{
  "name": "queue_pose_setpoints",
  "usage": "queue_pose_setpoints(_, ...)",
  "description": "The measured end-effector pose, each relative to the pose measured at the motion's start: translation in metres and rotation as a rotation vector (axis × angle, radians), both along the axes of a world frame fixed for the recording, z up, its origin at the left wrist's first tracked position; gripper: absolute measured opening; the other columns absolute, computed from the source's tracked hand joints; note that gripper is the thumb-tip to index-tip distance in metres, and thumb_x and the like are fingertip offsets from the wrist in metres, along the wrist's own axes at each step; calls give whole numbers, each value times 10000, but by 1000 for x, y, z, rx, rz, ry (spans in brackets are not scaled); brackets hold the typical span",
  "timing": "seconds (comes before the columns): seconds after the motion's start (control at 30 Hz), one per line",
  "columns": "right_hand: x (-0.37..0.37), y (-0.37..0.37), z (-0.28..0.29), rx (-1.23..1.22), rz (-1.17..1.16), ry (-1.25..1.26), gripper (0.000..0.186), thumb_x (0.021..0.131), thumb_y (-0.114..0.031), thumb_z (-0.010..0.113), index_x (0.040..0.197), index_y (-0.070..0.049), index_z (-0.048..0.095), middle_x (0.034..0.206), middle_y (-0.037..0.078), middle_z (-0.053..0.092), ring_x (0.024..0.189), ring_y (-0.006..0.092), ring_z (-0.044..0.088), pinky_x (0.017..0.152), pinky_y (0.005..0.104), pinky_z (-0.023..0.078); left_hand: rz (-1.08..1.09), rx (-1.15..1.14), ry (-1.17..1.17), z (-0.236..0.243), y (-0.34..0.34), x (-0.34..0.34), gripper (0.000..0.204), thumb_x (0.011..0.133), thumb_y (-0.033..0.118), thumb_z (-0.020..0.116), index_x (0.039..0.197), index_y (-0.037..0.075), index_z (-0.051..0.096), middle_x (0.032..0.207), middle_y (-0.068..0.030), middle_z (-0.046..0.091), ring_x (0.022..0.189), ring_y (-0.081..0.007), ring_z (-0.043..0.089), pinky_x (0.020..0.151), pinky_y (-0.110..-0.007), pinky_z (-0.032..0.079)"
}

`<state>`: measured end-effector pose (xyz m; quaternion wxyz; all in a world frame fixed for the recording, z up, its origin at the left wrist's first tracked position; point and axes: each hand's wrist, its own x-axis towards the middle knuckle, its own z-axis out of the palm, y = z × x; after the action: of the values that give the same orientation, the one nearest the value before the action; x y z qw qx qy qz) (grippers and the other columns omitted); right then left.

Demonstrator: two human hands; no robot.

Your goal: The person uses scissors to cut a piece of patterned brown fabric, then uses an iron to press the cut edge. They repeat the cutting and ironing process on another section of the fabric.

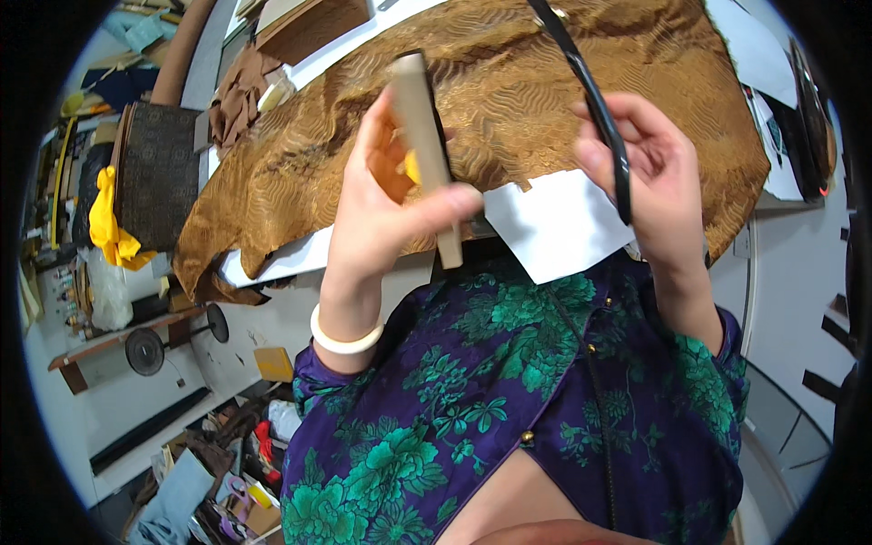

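My left hand (pixel 372 200) grips an upright beige bar-like piece (pixel 423 136) with a dark edge, and a small bit of yellow (pixel 411 168) shows behind it. My right hand (pixel 647 173) has its fingers curled at a long glossy black strap (pixel 595 100), which runs up to the top of the view. Below both hands spreads a brown, wavy-patterned hide or fabric (pixel 518 82). A white sheet of paper (pixel 554 227) lies between my hands at the front edge.
At the left are a dark patterned panel (pixel 156 177), a yellow cloth (pixel 109 218), brown scraps (pixel 238 95) and a brown block (pixel 309 27). A cluttered pile (pixel 209 481) sits low at left. A white paper (pixel 758 54) lies at far right.
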<state>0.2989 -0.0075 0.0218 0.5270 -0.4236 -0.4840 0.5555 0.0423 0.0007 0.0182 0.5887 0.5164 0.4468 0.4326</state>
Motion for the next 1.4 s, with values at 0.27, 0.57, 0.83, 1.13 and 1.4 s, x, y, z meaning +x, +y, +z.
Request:
queue_pose_setpoints(0.27,15,-75,-65,-323,112,-66,520,778,-42,868,1226,83,635,923,-25,612,780,16,550,659,164,423,345,-55,-575,-21,10,-18,762,902,519,733,1429,48,450,1335,-228,583,1283,-453,554,1077,-653,464)
queue_pose_setpoints(0.57,14,-76,-65,-130,174,-294,515,726,-108,888,1148,98,677,872,11,585,719,39,522,594,181,380,416,40,-578,-19,17,-27,724,918,570,682,1391,60,480,1264,-132,631,1267,-409,586,1040,-637,507)
queue_pose_setpoints(0.83,4,-72,-66,-246,194,-220,494,746,-81,884,1151,105,671,879,-4,581,730,37,526,615,181,386,413,74,-422,-11,13,-11,833,910,661,632,1433,43,436,1295,-158,593,1228,-353,620,994,-541,565)
queue_pose_setpoints(1.13,-39,-19,-21,-166,14,113,469,821,-18,841,1195,12,561,907,-14,608,819,51,599,736,201,503,203,-31,-331,-8,-8,15,856,945,729,494,1423,19,457,1218,-198,633,1102,-291,667,950,-495,583)
queue_pose_setpoints(1.4,-59,35,-20,-72,13,164,494,803,-98,879,1132,2,526,922,52,683,829,96,662,785,237,554,59,-216,-523,4,-38,39,789,822,471,753,1367,-30,479,1211,-106,607,1093,-162,608,937,-325,505)
